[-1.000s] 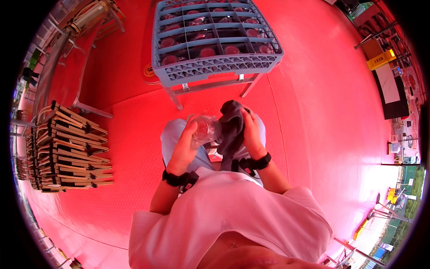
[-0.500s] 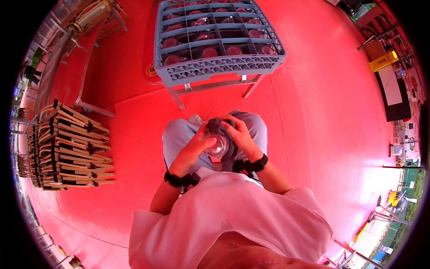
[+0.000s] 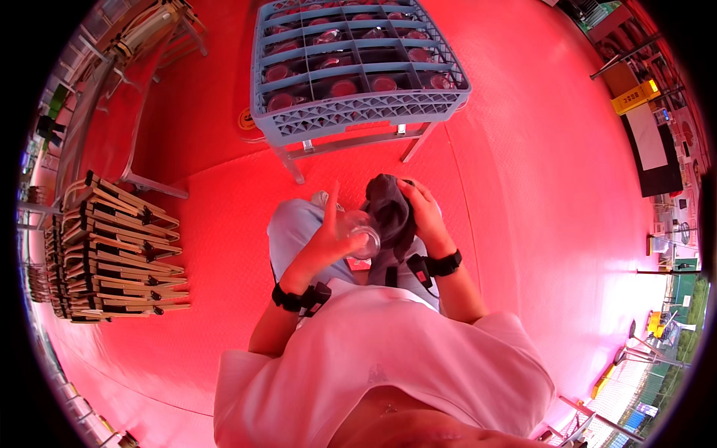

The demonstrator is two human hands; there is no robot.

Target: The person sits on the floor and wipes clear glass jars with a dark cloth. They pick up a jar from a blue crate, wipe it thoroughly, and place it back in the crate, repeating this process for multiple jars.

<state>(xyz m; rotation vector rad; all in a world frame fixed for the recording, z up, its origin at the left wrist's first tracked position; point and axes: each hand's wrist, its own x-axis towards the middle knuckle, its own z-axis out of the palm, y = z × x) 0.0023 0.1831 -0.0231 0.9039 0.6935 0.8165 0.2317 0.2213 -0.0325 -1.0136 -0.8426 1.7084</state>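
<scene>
Over my lap, my left hand (image 3: 323,245) grips a clear drinking glass (image 3: 365,225), thumb on the near side and one finger raised. Its round end faces up toward me. Close beside it on the right, my right hand (image 3: 428,216) is closed around a bunched dark grey cloth (image 3: 387,207), part of which hangs down between my legs. The cloth lies right by the glass; whether they touch I cannot tell. In front of my knees stands a blue-grey compartment rack (image 3: 358,118) with several glasses in its cells.
The rack rests on a metal-legged stand (image 3: 358,146). To my left is a stack of folded wooden-framed stools or chairs (image 3: 131,257), with a long table (image 3: 112,127) behind it. Shelving with a yellow box (image 3: 635,97) lines the far right. The floor (image 3: 538,224) is red.
My hands have moved apart. The cloth has come away from over the glass, going up and to the right with my right hand, while the glass stays in my left.
</scene>
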